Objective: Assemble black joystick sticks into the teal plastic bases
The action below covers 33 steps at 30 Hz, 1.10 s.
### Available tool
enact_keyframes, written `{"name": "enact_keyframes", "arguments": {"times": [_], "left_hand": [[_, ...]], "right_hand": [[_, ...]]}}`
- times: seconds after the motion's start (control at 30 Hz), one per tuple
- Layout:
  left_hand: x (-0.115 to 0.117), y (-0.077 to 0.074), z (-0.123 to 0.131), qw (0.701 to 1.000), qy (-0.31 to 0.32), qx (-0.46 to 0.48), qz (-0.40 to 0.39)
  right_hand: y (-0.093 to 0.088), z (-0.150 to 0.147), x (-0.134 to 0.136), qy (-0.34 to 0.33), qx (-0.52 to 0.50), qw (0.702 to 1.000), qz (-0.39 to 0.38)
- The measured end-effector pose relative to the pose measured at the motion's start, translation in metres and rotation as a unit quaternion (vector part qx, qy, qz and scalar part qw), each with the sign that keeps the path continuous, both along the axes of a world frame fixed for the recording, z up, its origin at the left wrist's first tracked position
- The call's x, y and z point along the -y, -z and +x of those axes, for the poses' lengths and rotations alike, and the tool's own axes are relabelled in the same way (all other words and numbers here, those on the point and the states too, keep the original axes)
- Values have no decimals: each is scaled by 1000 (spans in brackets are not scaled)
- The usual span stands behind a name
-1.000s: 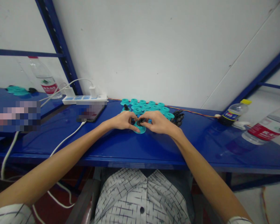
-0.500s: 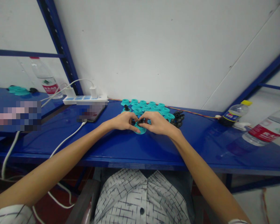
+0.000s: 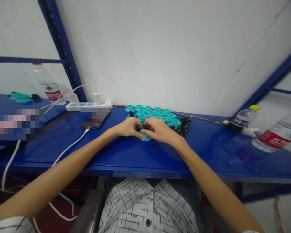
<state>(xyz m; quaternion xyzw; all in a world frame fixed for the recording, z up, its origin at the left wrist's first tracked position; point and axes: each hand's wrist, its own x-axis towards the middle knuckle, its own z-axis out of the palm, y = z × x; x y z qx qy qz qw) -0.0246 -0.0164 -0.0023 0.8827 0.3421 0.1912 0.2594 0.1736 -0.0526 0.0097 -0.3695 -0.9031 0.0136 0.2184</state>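
Note:
A round teal plastic part (image 3: 145, 137) rests on the blue table between my hands, with a small black plastic piece (image 3: 144, 127) at its top. My left hand (image 3: 129, 127) curls around the left side of the teal part, thumb at its near rim. From the right, my right hand (image 3: 157, 127) pinches the black piece with thumb and fingers. My fingers cover much of both parts. Just beyond lie several more teal parts (image 3: 157, 111) in rows. One teal part at the left bears a black piece (image 3: 131, 114).
A pile of black pieces (image 3: 184, 125) lies right of the teal rows. Phone (image 3: 97, 119) and power strip (image 3: 88, 105) stand at the left with white cables. At the right are a cola bottle (image 3: 242, 119) and a large water bottle (image 3: 277, 136). A wall closes off the back.
My right hand has shifted slightly left over the teal part, and the black piece now stands more upright there. My left hand has stayed almost in place.

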Motion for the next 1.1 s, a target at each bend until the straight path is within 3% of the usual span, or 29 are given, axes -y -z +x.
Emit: {"name": "enact_keyframes", "arguments": {"times": [0.5,0.77,1.1], "left_hand": [[0,4,3,999,9,37,-15],[1,3,2,1000,-12,13,2],[3,1,2,1000,-14,-4,28]], "right_hand": [[-1,-11,4,83,73,994,10],[-4,-2,3,28,8,999,-37],[-7,1,2,46,-9,997,-57]]}}
